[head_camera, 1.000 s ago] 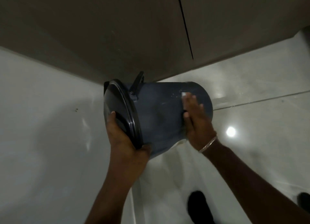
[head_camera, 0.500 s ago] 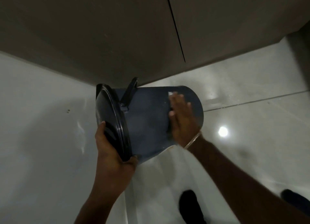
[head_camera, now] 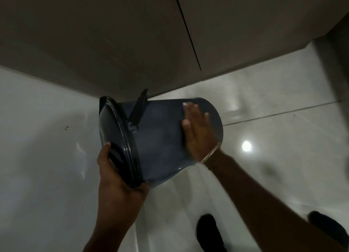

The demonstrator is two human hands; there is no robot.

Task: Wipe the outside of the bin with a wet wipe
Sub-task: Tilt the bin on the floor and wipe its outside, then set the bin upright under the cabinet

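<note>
A dark blue-grey bin (head_camera: 160, 138) is held on its side above the floor, its black lid (head_camera: 120, 142) facing left and a black handle (head_camera: 138, 109) sticking up. My left hand (head_camera: 119, 178) grips the lid's lower rim from below. My right hand (head_camera: 198, 131) lies flat on the bin's side near its base, pressing a white wet wipe (head_camera: 186, 104) of which only a corner shows past my fingertips. A thin bracelet circles my right wrist.
Glossy pale floor tiles (head_camera: 283, 138) lie under the bin, with a bright light reflection (head_camera: 246, 146). Brown cabinet doors (head_camera: 113, 44) stand close behind. My dark shoes (head_camera: 207, 231) show at the bottom, the other shoe (head_camera: 328, 227) at the right.
My right hand with the wipe has slid up and along the bin's side towards the base. The bin has stayed tilted in my left hand, drifting slightly in view.
</note>
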